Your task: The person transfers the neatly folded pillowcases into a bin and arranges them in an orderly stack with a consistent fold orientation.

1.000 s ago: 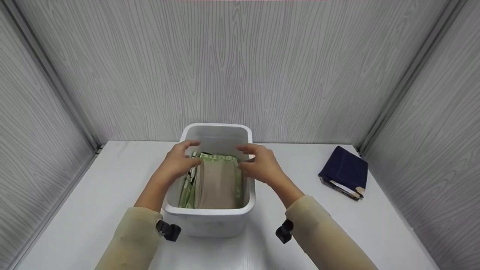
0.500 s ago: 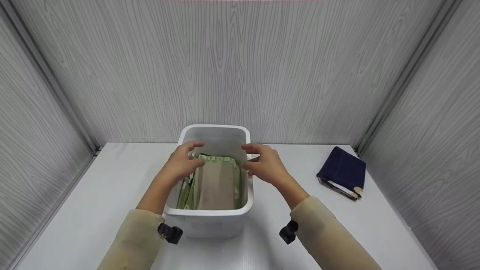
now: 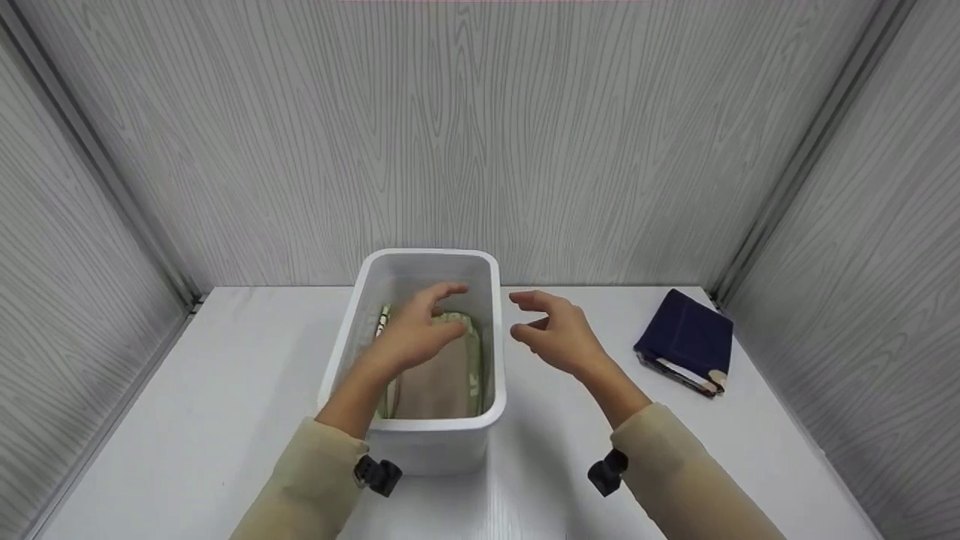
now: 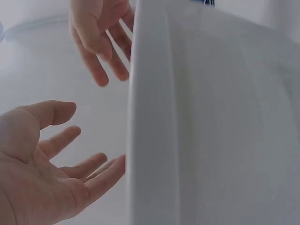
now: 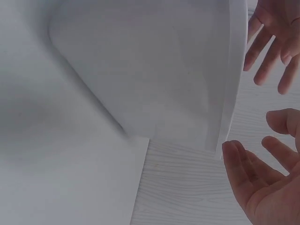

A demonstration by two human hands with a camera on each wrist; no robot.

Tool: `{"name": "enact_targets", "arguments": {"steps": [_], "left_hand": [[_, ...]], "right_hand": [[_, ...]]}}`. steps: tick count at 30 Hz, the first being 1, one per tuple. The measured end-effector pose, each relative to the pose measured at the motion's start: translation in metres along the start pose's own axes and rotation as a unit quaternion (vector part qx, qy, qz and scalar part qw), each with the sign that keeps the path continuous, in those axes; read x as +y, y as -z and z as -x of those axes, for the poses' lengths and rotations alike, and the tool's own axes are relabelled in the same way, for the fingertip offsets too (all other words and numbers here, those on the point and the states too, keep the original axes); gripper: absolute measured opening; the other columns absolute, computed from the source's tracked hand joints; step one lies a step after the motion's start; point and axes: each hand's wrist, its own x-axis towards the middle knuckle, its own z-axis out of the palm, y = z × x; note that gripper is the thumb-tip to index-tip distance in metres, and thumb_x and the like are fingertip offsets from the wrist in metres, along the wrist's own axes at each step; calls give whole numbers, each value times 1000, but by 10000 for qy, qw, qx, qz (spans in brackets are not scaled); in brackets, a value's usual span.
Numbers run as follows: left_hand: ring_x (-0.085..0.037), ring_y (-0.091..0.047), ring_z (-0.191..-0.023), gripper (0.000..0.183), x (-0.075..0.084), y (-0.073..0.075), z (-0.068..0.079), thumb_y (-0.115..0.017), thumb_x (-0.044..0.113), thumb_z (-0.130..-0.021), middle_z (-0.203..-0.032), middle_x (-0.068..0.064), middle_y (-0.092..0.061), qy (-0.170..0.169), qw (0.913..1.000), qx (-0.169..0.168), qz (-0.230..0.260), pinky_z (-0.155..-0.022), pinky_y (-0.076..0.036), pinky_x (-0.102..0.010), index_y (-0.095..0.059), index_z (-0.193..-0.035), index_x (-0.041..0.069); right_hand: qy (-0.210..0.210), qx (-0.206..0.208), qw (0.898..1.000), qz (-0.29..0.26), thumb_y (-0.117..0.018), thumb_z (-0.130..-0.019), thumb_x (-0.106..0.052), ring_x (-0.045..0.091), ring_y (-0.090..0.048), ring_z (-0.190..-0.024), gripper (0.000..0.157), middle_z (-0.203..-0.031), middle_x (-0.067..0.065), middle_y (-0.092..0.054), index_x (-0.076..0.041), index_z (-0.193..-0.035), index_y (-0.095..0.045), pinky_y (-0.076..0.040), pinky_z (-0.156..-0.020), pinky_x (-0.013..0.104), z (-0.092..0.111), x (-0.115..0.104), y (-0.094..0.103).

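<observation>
A white plastic bin (image 3: 495,352) stands upright on the table. Inside it lie a folded beige cloth (image 3: 433,386) and green patterned cloth (image 3: 474,352), partly covered by my left arm. My left hand (image 3: 420,330) hovers over the bin's opening, fingers bent loosely with nothing between them. Just right of the bin's rim, my right hand (image 3: 559,334) is also bare, thumb and fingers apart. In the left wrist view the left palm (image 4: 51,178) faces up beside the bin wall (image 4: 154,140). The right wrist view has the right fingertips (image 5: 229,147) near the rim.
At the table's right side lies a folded dark blue cloth item (image 3: 686,337) with a pale patterned edge. Grey wood-grain panels (image 3: 435,135) close off the back and both sides of the white table (image 3: 187,420).
Both hands have moved to the right. The left hand has gone from the bin's left side to over its middle, and the right hand has moved past the right rim.
</observation>
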Motion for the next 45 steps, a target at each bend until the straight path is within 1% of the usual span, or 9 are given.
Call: {"name": "enact_targets", "arguments": {"steps": [5,10,16,19,21,26,35,40,45], "left_hand": [[-30,-45,-136,51,15,-30,-2,-64,16,-94,-147,-9,-49,-709,9969,5,-329,-108,-42,-49,-53,-143,14],[-22,-43,-139,48,27,-65,-2,-63,17,-95,-146,-6,-49,-1331,9875,-104,-843,-112,-39,-45,-54,-142,16],[-28,-49,-133,46,41,-105,1,-63,18,-94,-147,-7,-49,-1961,9666,-138,-1646,-107,-45,-43,-57,-140,18],[-28,-51,-131,47,45,-123,2,-63,20,-95,-147,-6,-49,-2143,9558,-267,-1995,-105,-47,-41,-56,-141,20],[-27,-51,-131,48,47,-134,0,-63,21,-95,-147,-6,-49,-2203,9520,-373,-2094,-104,-47,-39,-55,-141,21],[-25,-51,-131,47,48,-160,-6,-62,23,-95,-146,-3,-50,-2172,9492,-524,-2218,-102,-48,-37,-55,-141,22],[-21,-53,-127,46,43,-196,-23,-62,25,-95,-144,0,-52,-1644,9574,-700,-2270,-97,-50,-33,-56,-140,26],[-22,-53,-127,46,34,-215,-32,-63,25,-95,-144,-1,-51,-1572,9600,-526,-2255,-93,-53,-33,-56,-141,26],[-24,-52,-128,46,17,-231,-41,-64,23,-94,-142,-3,-52,-1686,9565,-191,-2372,-91,-54,-33,-57,-140,24]], "right_hand": [[-96,86,9999,112,-67,-90,-18,25,-70,-108,50,-140,11,-58,-16,-140,-58,-60,-81,39,9,18,13],[-256,249,9991,246,-67,-90,-19,28,-68,-112,52,-142,15,-56,-15,-141,-57,-58,-86,45,20,41,28],[-456,461,9969,450,-66,-92,-19,33,-65,-116,52,-143,17,-55,-13,-142,-55,-57,-87,47,33,72,43],[-588,511,9957,506,-66,-93,-21,34,-64,-118,52,-142,18,-55,-11,-143,-54,-56,-90,48,40,88,51],[-666,546,9947,564,-66,-94,-22,35,-63,-119,52,-142,19,-55,-10,-143,-54,-55,-91,48,44,98,56],[-825,749,9917,642,-68,-94,-24,36,-62,-120,52,-140,22,-55,-9,-142,-55,-54,-93,48,53,117,67],[-1137,895,9876,608,-64,-95,-18,41,-60,-120,50,-139,22,-56,-5,-142,-54,-53,-94,52,71,150,74],[-1330,1038,9826,780,-64,-95,-19,45,-57,-122,49,-140,25,-55,-6,-140,-54,-53,-93,51,81,167,75],[-1088,1308,9808,951,-64,-93,-11,45,-56,-123,47,-140,24,-55,-2,-139,-55,-50,-98,52,83,185,71]]}}
